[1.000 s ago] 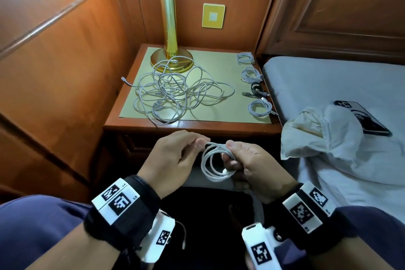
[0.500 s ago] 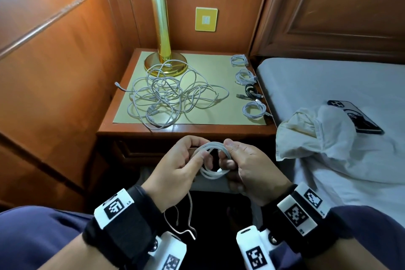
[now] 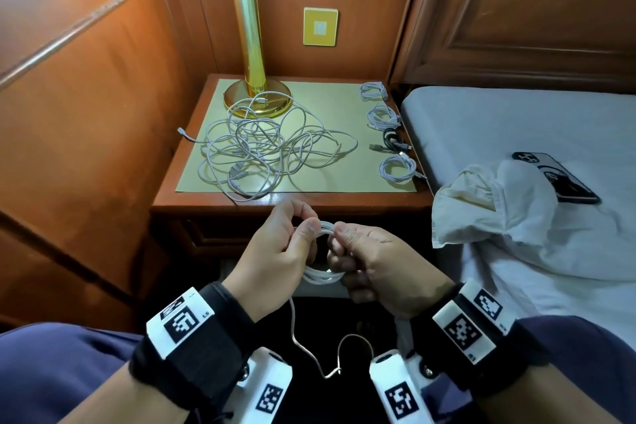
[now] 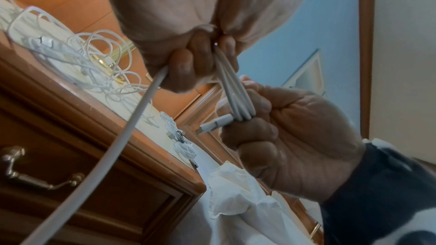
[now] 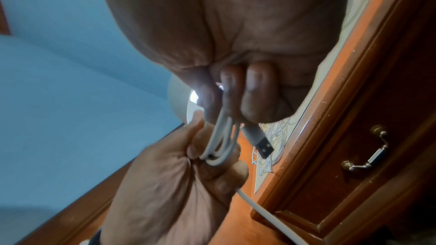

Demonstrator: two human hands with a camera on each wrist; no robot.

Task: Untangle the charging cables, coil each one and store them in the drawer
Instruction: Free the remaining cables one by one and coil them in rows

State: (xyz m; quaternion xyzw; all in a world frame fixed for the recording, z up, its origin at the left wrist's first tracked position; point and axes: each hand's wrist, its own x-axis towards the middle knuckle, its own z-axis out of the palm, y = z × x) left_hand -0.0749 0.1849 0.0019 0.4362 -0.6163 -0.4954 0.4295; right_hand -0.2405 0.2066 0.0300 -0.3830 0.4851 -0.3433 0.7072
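White cable coil [image 3: 321,253], partly wound: held in the air just in front of the counter [image 3: 292,205], below its front edge, between both hands. Loops stand roughly on edge, facing the person.

Right hand [image 3: 375,258] curls its fingers round the bundled strands on the coil's right side; the USB plug [image 5: 259,140] sticks out just past that grip. Left hand [image 3: 278,253] pinches the top of the coil on its left side, thumb against forefinger.

Key relation: the loose tail [image 3: 309,351] leaves the coil from under the left hand and drops straight down toward the lap, then kinks. So the unwound length lies below the coil, nearer the left hand; my guess is that hand feeds the next turn.

Beyond the coil: tangled cables [image 3: 265,144] on the counter; four finished coils [image 3: 389,129] along its right edge. Drawer [image 4: 78,170] under the counter looks closed.
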